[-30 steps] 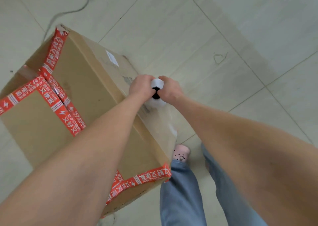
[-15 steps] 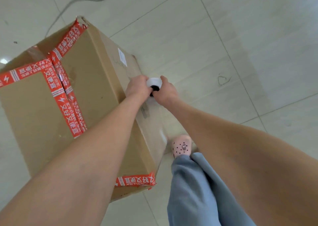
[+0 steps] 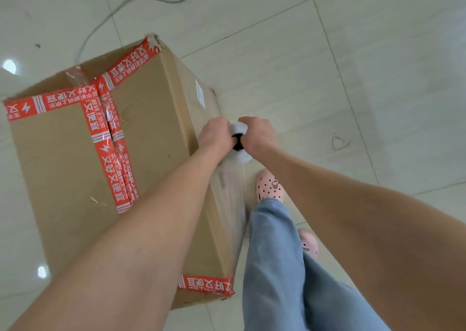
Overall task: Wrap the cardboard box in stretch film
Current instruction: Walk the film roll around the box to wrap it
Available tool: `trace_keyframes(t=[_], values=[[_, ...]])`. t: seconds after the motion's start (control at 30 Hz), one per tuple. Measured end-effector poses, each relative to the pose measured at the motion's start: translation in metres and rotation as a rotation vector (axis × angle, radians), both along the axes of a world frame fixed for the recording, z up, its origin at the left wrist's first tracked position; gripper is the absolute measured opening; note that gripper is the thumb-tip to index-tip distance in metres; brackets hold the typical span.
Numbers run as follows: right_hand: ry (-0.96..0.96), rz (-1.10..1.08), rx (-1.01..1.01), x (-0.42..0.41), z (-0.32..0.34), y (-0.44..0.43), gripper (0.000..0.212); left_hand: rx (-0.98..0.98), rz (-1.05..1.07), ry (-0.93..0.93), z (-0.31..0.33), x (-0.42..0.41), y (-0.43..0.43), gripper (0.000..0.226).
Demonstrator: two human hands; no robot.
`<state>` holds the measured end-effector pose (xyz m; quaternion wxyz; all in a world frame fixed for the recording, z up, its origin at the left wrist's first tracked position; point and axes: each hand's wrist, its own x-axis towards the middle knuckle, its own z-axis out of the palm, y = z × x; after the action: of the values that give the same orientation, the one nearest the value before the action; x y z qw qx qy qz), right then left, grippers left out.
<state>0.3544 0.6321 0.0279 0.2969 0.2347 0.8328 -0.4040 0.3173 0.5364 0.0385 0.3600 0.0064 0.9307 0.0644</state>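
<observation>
Both hands clamped on a stretch film roll beside the cardboard box.

The cardboard box [image 3: 75, 164], crossed with red tape [image 3: 111, 154], stands on the tiled floor [image 3: 327, 66]. At its right side the left hand [image 3: 214, 135] and right hand [image 3: 257, 135] grip the film roll [image 3: 238, 141] between them. Clear film [image 3: 230, 199] appears to stretch along that side, near a pink shoe [image 3: 269, 185].

Brown cardboard box [image 3: 63, 159] sealed with red printed tape, standing left of the grip, white stretch-film roll [image 3: 239, 144] clasped upright, clear film sheet [image 3: 230, 199] stretched along its near side
</observation>
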Motion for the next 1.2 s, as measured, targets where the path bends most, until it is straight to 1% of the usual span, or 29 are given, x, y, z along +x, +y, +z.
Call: trace_keyframes(t=[0.1, 0.17, 0.23, 0.3, 0.33, 0.4, 0.47, 0.53, 0.57, 0.6, 0.63, 0.67, 0.77, 0.83, 0.87, 0.9, 0.97, 1.0, 1.07, 1.17, 1.2], values=[[0.087, 0.120, 0.075, -0.007, -0.002, 0.002, 0.051, 0.002, 0.053, 0.029, -0.001, 0.000, -0.002, 0.011], [0.111, 0.086, 0.052, -0.010, -0.005, -0.002, 0.058, -0.016, 0.082, 0.042, 0.000, -0.005, -0.004, 0.015], [0.024, -0.052, -0.024, -0.012, -0.009, -0.007, 0.066, -0.006, 0.071, 0.037, -0.001, -0.012, -0.006, 0.018], [-0.144, -0.219, -0.140, -0.013, -0.012, -0.009, 0.071, 0.029, 0.006, 0.026, -0.001, -0.018, -0.005, 0.014], [-0.195, -0.269, -0.192, -0.014, -0.013, -0.010, 0.067, 0.036, -0.023, 0.023, -0.001, -0.020, -0.004, 0.014], [-0.192, -0.279, -0.207, -0.017, -0.016, -0.011, 0.047, 0.042, -0.068, 0.015, -0.002, -0.025, -0.001, 0.016], [-0.136, -0.250, -0.148, -0.023, -0.016, -0.011, 0.032, 0.037, -0.089, -0.004, -0.003, -0.029, 0.001, 0.012], [-0.111, -0.148, -0.046, -0.031, -0.014, -0.011, 0.027, 0.021, -0.075, -0.015, -0.003, -0.032, 0.001, 0.003], [-0.101, -0.060, 0.025, -0.036, -0.011, -0.012, 0.028, 0.009, -0.058, -0.014, -0.003, -0.034, -0.001, 0.003], [-0.084, 0.029, 0.087, -0.041, -0.009, -0.014, 0.032, -0.005, -0.036, -0.014, -0.003, -0.036, -0.003, 0.008], [-0.053, 0.087, 0.126, -0.046, -0.007, -0.016, 0.036, -0.015, -0.010, -0.019, -0.003, -0.037, -0.005, 0.013], [-0.028, 0.094, 0.125, -0.050, -0.006, -0.017, 0.040, -0.019, 0.020, -0.023, -0.003, -0.039, -0.007, 0.016], [-0.019, -0.066, 0.032, -0.055, -0.008, -0.017, 0.056, -0.019, 0.100, -0.026, -0.001, -0.047, -0.012, 0.023], [-0.160, -0.227, -0.053, -0.055, -0.010, -0.014, 0.067, -0.020, 0.119, -0.038, 0.000, -0.053, -0.012, 0.026], [-0.242, -0.302, -0.122, -0.056, -0.011, -0.012, 0.066, -0.015, 0.120, -0.051, -0.001, -0.056, -0.011, 0.027], [-0.289, -0.336, -0.178, -0.057, -0.013, -0.012, 0.059, -0.004, 0.110, -0.066, -0.002, -0.058, -0.010, 0.026], [-0.289, -0.307, -0.208, -0.062, -0.017, -0.013, 0.042, 0.020, 0.067, -0.076, -0.003, -0.062, -0.007, 0.023], [-0.273, -0.291, -0.190, -0.065, -0.017, -0.014, 0.036, 0.027, 0.040, -0.072, -0.004, -0.065, -0.006, 0.023], [-0.245, -0.247, -0.151, -0.071, -0.017, -0.015, 0.030, 0.029, 0.006, -0.057, -0.006, -0.069, -0.007, 0.021], [-0.159, -0.127, -0.071, -0.083, -0.016, -0.014, 0.028, 0.026, 0.038, -0.044, -0.010, -0.077, -0.009, 0.004], [-0.133, -0.080, -0.034, -0.088, -0.015, -0.013, 0.025, 0.024, 0.062, -0.047, -0.010, -0.079, -0.010, 0.004]])
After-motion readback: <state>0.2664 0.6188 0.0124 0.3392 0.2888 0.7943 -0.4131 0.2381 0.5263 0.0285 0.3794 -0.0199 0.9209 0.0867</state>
